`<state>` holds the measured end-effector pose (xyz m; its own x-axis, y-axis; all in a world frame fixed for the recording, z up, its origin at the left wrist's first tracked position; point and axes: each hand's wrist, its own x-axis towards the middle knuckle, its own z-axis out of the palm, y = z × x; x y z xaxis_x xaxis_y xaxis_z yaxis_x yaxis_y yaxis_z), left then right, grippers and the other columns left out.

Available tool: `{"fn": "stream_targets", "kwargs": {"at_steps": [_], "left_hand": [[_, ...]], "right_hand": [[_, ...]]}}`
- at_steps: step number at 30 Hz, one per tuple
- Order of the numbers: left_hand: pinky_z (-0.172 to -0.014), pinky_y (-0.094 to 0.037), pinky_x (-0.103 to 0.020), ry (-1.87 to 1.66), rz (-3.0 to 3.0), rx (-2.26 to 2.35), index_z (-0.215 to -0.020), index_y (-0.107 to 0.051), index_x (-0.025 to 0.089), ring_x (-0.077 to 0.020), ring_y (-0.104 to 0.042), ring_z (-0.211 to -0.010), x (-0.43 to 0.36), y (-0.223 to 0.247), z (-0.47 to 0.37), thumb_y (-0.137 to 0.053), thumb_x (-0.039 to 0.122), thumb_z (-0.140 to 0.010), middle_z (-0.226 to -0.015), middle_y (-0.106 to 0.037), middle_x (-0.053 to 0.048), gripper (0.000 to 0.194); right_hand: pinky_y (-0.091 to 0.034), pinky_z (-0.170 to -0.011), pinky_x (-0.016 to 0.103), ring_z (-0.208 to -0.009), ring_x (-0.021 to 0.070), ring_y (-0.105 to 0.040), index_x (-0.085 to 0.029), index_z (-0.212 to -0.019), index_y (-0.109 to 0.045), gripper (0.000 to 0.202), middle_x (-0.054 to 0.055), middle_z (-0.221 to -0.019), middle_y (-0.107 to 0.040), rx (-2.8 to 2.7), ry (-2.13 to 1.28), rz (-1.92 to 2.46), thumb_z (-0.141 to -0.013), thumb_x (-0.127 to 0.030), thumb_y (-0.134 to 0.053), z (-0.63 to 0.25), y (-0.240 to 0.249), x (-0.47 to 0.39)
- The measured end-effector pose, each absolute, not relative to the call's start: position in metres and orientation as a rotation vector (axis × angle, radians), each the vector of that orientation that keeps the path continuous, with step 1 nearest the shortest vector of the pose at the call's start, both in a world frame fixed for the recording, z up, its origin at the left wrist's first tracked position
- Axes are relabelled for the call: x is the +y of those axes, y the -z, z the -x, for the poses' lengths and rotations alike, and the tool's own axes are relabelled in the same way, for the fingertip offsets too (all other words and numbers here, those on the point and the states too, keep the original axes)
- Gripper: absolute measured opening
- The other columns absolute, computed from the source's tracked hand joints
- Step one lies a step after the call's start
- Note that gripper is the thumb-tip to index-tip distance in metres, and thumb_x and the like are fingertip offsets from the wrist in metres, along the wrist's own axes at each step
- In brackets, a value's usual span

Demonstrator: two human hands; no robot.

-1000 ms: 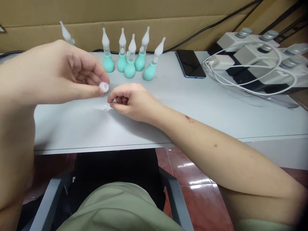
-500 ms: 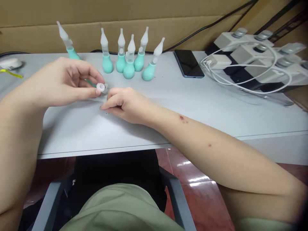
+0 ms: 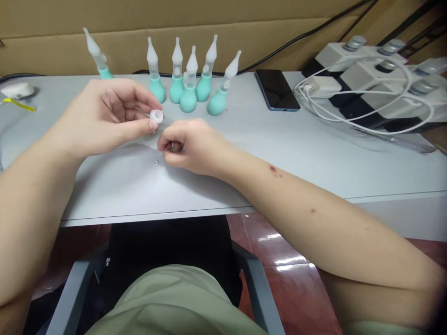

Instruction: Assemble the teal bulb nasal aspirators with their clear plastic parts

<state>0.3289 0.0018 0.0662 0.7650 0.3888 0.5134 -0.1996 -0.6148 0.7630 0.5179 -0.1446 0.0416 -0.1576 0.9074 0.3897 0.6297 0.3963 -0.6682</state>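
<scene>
Right hand [image 3: 195, 146] has backed off the small ring [image 3: 156, 163]; 1 ring visible on desk [image 3: 223, 181], just nearside of right fingertips. Right thumb and index nearly together, can't tell if pinching anything. Left thumb and fingers of left hand [image 3: 104, 116] pinch 1 white cup [image 3: 157, 116], opening up. 6 teal bulbs [image 3: 188, 100] behind, opaque, contents hidden.
</scene>
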Motion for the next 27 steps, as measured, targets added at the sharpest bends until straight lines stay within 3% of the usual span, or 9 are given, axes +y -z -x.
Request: {"fn": "stream_targets", "kwargs": {"at_steps": [3,5,9,12,16,22,27], "left_hand": [[-0.083,-0.079,-0.031,-0.873,-1.988,0.019,-0.12,-0.093,0.021,-0.019,-0.091,-0.094,0.006,-0.058,-0.327,-0.114,0.048,-0.088,-0.107,-0.092,-0.006,0.048],[-0.083,-0.078,-0.03,-0.912,-1.898,0.01,-0.119,-0.094,0.021,-0.0171,-0.09,-0.092,0.002,-0.057,-0.333,-0.115,0.04,-0.088,-0.107,-0.093,-0.005,0.042],[-0.096,-0.08,-0.04,-0.905,-1.878,-0.004,-0.119,-0.093,0.022,-0.023,-0.092,-0.105,-0.012,-0.056,-0.348,-0.111,0.026,-0.089,-0.113,-0.092,-0.004,0.036],[-0.091,-0.081,-0.04,-0.893,-1.873,0.057,-0.116,-0.093,0.022,-0.0275,-0.093,-0.105,-0.015,-0.052,-0.351,-0.112,0.023,-0.083,-0.111,-0.092,-0.005,0.038],[-0.094,-0.083,-0.041,-0.835,-1.838,0.178,-0.12,-0.094,0.023,-0.0283,-0.094,-0.105,-0.014,-0.047,-0.349,-0.112,0.025,-0.084,-0.111,-0.093,-0.006,0.041],[-0.098,-0.085,-0.057,-0.765,-1.825,0.173,-0.116,-0.094,0.019,-0.0343,-0.095,-0.106,-0.024,-0.052,-0.35,-0.11,0.034,-0.088,-0.105,-0.091,-0.003,0.035],[-0.093,-0.085,-0.059,-0.766,-1.82,0.16,-0.108,-0.093,0.018,-0.034,-0.095,-0.102,-0.028,-0.055,-0.351,-0.1,0.024,-0.092,-0.097,-0.088,-0.001,0.019]], "right_hand": [[-0.046,-0.072,0.032,-0.071,0.013,-0.056,-0.017,-0.085,-0.077,0.031,-0.003,-0.077,-0.067,-1.497,-0.63,1.251,-0.085,0.011,-0.066,-0.532,-0.053,-0.146],[-0.046,-0.066,0.032,-0.068,0.0134,-0.055,-0.021,-0.082,-0.078,0.029,-0.003,-0.075,-0.068,-1.287,-0.652,1.176,-0.08,0.007,-0.069,-0.543,-0.062,-0.145],[-0.051,-0.061,0.035,-0.068,0.0165,-0.062,-0.026,-0.077,-0.087,0.025,-0.001,-0.076,-0.072,-1.151,-0.708,0.946,-0.073,-0.002,-0.081,-0.554,-0.072,-0.146],[-0.055,-0.063,0.035,-0.067,0.0164,-0.064,-0.027,-0.076,-0.089,0.028,0.0,-0.074,-0.07,-1.141,-0.738,0.904,-0.077,-0.001,-0.079,-0.552,-0.072,-0.149],[-0.059,-0.07,0.033,-0.074,0.016,-0.069,-0.026,-0.085,-0.092,0.031,-0.001,-0.077,-0.074,-1.199,-0.776,0.926,-0.087,0.001,-0.078,-0.552,-0.065,-0.15],[-0.056,-0.068,0.03,-0.067,0.0133,-0.067,-0.024,-0.082,-0.087,0.035,-0.002,-0.076,-0.076,-1.242,-0.734,0.912,-0.085,0.01,-0.079,-0.555,-0.06,-0.145],[-0.058,-0.067,0.03,-0.068,0.0144,-0.071,-0.024,-0.085,-0.089,0.033,-0.002,-0.076,-0.078,-1.296,-0.709,0.854,-0.085,0.009,-0.085,-0.555,-0.055,-0.143]]}}
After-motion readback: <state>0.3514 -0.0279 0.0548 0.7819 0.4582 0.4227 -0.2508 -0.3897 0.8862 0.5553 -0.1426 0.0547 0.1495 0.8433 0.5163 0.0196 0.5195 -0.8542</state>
